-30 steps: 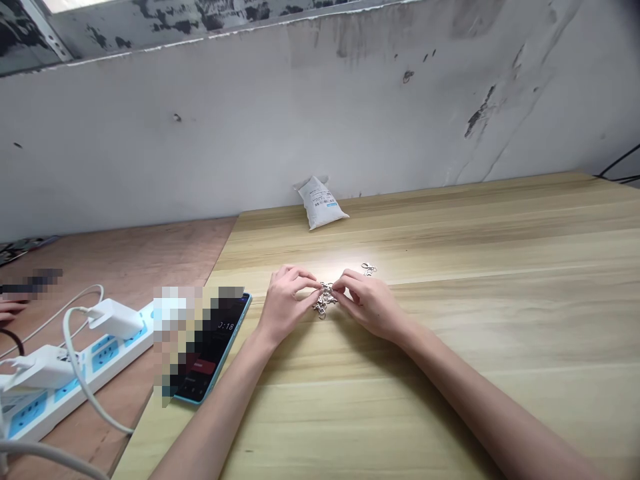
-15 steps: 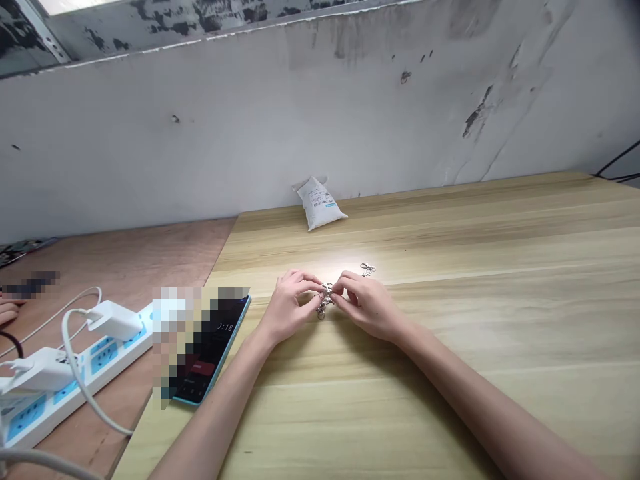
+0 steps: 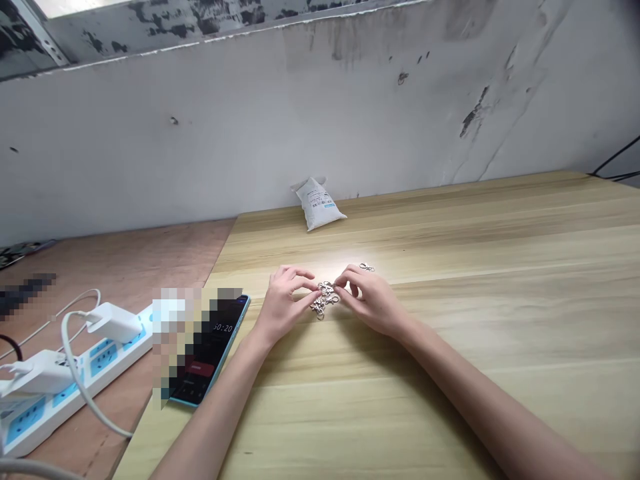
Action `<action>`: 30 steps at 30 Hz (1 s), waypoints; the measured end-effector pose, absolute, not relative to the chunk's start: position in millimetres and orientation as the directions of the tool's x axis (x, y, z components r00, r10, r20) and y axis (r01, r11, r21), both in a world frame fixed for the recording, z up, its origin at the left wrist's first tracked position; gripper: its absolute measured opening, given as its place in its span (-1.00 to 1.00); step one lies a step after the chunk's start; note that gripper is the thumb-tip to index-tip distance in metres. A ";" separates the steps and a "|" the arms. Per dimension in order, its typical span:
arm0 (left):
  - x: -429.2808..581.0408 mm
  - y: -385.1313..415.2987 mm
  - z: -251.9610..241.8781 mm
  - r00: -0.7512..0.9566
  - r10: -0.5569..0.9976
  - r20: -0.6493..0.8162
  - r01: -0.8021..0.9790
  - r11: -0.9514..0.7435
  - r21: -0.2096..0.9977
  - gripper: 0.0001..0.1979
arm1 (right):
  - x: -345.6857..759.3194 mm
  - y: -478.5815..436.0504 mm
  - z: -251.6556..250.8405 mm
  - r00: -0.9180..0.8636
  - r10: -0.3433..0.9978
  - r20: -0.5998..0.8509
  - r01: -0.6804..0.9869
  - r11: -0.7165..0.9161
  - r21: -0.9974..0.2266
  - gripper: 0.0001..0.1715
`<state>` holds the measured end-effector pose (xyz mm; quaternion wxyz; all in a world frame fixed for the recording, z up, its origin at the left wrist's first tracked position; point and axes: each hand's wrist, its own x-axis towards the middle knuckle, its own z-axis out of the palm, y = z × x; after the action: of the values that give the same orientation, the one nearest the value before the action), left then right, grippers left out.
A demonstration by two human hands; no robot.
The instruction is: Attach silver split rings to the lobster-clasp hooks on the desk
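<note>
While the pile of metal clasps (image 3: 324, 298) is lying on the table (image 3: 475, 280) between them, the left hand (image 3: 283, 305) and the right hand (image 3: 373, 303) are each pinching it with thumb and fingertips, and a phone (image 3: 210, 353) is lying well left of them.

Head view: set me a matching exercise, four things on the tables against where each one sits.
Things:
1. pile of metal clasps
2. white pouch
3. phone
4. power strip

Places:
A. on the reddish board, chargers plugged in
B. against the wall, far side of the light table
C. between the left hand and right hand
D. at the light table's left edge, screen lit

Pairs: 1-C, 2-B, 3-D, 4-A
</note>
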<state>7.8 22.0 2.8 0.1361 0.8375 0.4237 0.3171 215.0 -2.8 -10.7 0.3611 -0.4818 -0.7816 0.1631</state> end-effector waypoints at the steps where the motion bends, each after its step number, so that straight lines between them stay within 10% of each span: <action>1: 7.5 21.9 2.3 0.456 0.777 0.434 0.654 -0.623 0.429 -0.97 | 215.8 -2.3 -11.3 -0.271 0.865 0.423 0.654 0.487 -0.578 -0.87; 7: 9.2 18.4 2.8 0.516 0.716 0.470 0.711 -0.664 0.231 -0.95 | 216.7 -0.5 -16.1 -0.294 0.825 0.482 0.694 0.531 -0.485 -0.90; 30: 10.1 16.5 -0.1 0.537 0.708 0.459 0.719 -0.668 0.190 -0.94 | 209.8 -4.4 -12.3 -0.422 0.759 0.495 0.704 0.619 -0.348 -0.91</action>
<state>10.1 16.5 -0.1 -0.0107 0.8765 0.4071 0.2566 209.8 -4.4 -12.3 0.3165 -0.4344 -0.8422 0.0434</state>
